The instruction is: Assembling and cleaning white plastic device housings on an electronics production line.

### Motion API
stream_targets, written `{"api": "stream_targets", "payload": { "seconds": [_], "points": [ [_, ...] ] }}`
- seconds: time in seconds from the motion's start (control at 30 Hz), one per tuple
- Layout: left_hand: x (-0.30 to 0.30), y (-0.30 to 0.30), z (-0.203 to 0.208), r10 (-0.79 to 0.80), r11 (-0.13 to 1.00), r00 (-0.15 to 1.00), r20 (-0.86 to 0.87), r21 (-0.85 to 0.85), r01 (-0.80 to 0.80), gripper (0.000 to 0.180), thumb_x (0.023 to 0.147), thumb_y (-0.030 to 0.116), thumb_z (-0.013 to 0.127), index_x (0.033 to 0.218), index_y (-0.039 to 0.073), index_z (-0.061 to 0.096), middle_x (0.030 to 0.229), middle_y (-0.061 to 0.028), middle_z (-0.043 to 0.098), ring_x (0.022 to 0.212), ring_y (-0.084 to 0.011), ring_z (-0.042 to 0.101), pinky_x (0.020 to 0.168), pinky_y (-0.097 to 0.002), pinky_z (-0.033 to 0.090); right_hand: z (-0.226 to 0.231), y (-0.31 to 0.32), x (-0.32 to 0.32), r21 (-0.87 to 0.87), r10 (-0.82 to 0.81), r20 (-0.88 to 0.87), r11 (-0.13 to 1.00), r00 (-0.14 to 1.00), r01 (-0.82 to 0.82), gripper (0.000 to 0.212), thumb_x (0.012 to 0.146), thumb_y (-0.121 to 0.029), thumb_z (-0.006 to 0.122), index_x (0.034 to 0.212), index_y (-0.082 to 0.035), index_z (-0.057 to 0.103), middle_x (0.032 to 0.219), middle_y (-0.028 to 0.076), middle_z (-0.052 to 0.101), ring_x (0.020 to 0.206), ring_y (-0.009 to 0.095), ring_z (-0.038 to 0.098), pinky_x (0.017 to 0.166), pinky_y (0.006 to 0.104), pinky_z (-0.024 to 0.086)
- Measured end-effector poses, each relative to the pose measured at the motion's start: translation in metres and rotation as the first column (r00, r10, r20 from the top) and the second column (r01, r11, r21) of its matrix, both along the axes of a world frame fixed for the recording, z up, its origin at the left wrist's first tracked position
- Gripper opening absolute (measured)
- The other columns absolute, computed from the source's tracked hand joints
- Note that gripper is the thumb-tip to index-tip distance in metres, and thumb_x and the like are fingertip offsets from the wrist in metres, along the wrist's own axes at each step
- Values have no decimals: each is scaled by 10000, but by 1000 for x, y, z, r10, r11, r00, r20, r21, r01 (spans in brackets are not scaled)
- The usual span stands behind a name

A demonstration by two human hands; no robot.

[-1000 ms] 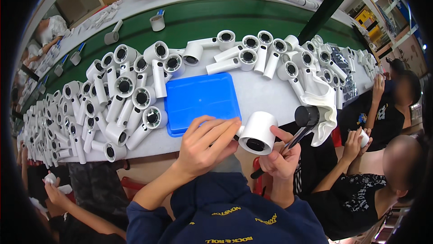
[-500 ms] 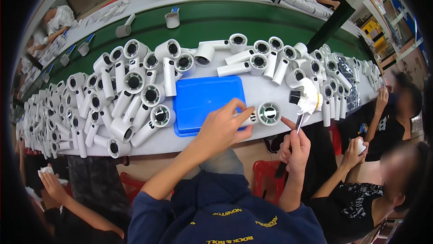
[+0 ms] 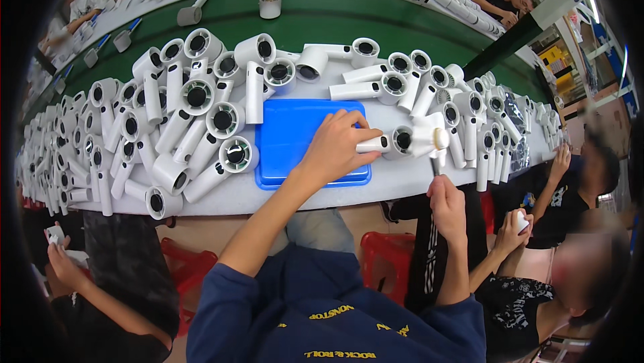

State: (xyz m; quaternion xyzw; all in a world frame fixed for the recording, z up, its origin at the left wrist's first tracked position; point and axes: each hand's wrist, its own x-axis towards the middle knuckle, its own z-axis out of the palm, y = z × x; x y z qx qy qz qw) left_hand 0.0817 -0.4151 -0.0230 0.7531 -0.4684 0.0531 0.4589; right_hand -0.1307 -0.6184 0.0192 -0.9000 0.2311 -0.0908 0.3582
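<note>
My left hand (image 3: 339,142) is closed on the handle of a white hair dryer (image 3: 400,142), which lies over the right edge of a blue plastic tray (image 3: 292,145). The dryer's round barrel points right and has a dark centre. My right hand (image 3: 447,205) grips a mallet (image 3: 428,136) with a metal shaft. White cloth wraps its head, held by a yellowish band. That head sits against or just over the right side of the barrel; whether they touch I cannot tell. My right fist hides most of the mallet's handle.
Many white hair dryers (image 3: 196,97) crowd the bench to the left, with more (image 3: 396,85) behind and to the right. A green belt (image 3: 228,18) runs beyond, carrying a grey cup (image 3: 270,6). A dark post (image 3: 503,44) rises at right. Co-workers sit on both sides.
My right hand has swung the mallet's wrapped head left onto or over the dryer's barrel. My left hand has shifted its grip on the handle. The whole view has tilted slightly.
</note>
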Motion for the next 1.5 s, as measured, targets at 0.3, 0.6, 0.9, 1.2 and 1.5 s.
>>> {"api": "stream_targets", "payload": {
  "seconds": [0.3,0.6,0.9,1.2,1.5],
  "points": [
    [2,10,-7,-24,1000,994,-111,6,25,375,745,240,834,1112,170,806,834,-47,554,872,-238,549,820,-366,450,10,13,-11,219,-102,133,973,986,71,492,1107,-352,428,730,-43,493,567,1,467,461,79,403,446,285,289],
    [4,9,-8,-41,999,994,-103,25,44,386,730,247,839,1105,160,810,824,-48,552,863,-236,550,820,-355,441,15,7,0,-8,14,-145,1000,989,-15,450,1085,-317,470,808,32,532,560,171,455,475,259,464,516,405,375],
    [7,10,-9,-68,998,995,-66,-7,68,365,743,283,821,1081,147,810,830,-73,554,870,-260,536,804,-390,423,19,22,10,-205,36,-146,976,989,-66,450,1088,-311,452,817,39,535,582,234,477,518,425,445,513,466,361],
    [10,9,-8,-67,998,997,-28,-1,67,382,749,277,818,1109,151,804,840,-67,557,872,-254,535,811,-376,427,24,32,25,-332,66,-138,937,988,-109,489,1104,-348,419,766,-2,487,577,44,470,540,122,465,506,355,335],
    [11,8,-11,-60,998,998,-32,-10,60,383,737,277,825,1100,156,808,824,-71,550,859,-260,534,804,-378,426,39,19,27,-428,35,-149,899,988,-96,482,1101,-344,432,740,-30,492,590,-4,454,545,83,419,500,309,315]
  ]
}}
